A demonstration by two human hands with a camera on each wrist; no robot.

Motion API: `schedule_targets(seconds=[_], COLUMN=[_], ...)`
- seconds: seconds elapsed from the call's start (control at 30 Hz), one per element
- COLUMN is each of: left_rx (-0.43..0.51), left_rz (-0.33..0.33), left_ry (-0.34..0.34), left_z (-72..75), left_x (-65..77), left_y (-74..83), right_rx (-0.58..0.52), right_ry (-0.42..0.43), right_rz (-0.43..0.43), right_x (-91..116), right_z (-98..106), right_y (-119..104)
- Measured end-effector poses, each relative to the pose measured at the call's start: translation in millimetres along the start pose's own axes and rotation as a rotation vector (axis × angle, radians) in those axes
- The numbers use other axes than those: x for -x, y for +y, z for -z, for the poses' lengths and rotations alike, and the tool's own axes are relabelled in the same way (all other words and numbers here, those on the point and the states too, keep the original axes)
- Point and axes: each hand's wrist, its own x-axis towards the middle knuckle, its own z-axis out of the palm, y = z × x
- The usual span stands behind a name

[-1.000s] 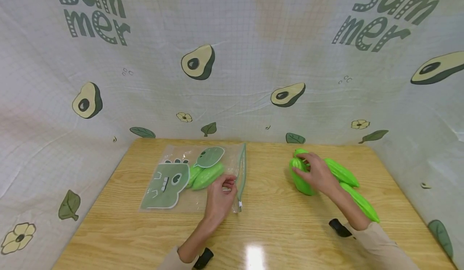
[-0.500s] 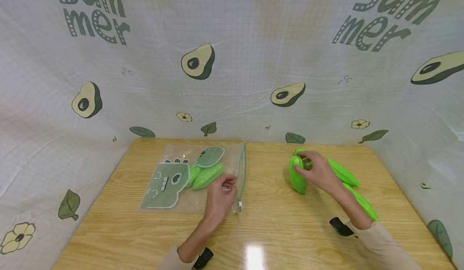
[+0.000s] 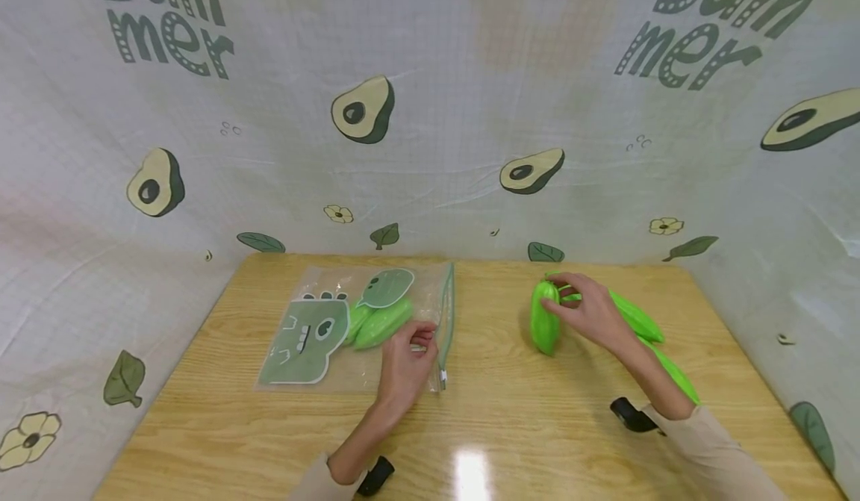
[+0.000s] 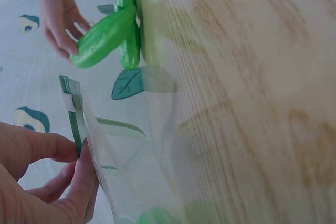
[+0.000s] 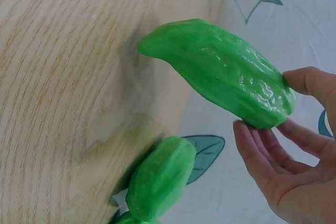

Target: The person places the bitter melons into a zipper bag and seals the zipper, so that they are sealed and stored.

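A clear zip bag [image 3: 366, 370] with a green dinosaur print lies flat on the table, several green melons [image 3: 384, 324] showing through it. My left hand [image 3: 407, 363] pinches the bag's edge by its green zip strip [image 4: 77, 124], between thumb and finger. On the right, my right hand [image 3: 591, 310] grips one end of a glossy, ribbed green bitter melon [image 5: 220, 69] with fingertips and thumb. This melon is lifted off the table, its tapered end pointing down. More green melons [image 3: 638, 318] lie beside and partly behind my right hand and forearm.
The wooden table [image 3: 510, 426] runs between both hands. A pale printed cloth [image 3: 443, 113] hangs behind it and at both sides. A white slider [image 3: 443, 375] sits at the near end of the bag's zip.
My right hand has raised the bitter melon upright, drawing it slightly left and away from the others. My left hand and the bag have stayed in place.
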Motion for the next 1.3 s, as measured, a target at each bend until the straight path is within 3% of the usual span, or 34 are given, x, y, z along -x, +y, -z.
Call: schedule_targets(seconds=[0.53,0.77,1.3], left_rx=[0.002,0.004,-0.002], left_rz=[0.006,0.013,0.016], left_ry=[-0.004,0.001,-0.005], left_z=[-0.6,-0.4,-0.9], left_x=[-0.2,-0.5,-0.9], left_y=[0.2,1.6,0.0], right_rx=[-0.07,-0.131,-0.28], right_ry=[0.027,0.086,0.117], right_rz=[-0.058,-0.042,-0.156], right_x=[-3.0,-5.6,-8.4], right_z=[4.0,-4.5,-23.1], right_y=[-4.6,-1.1,1.6])
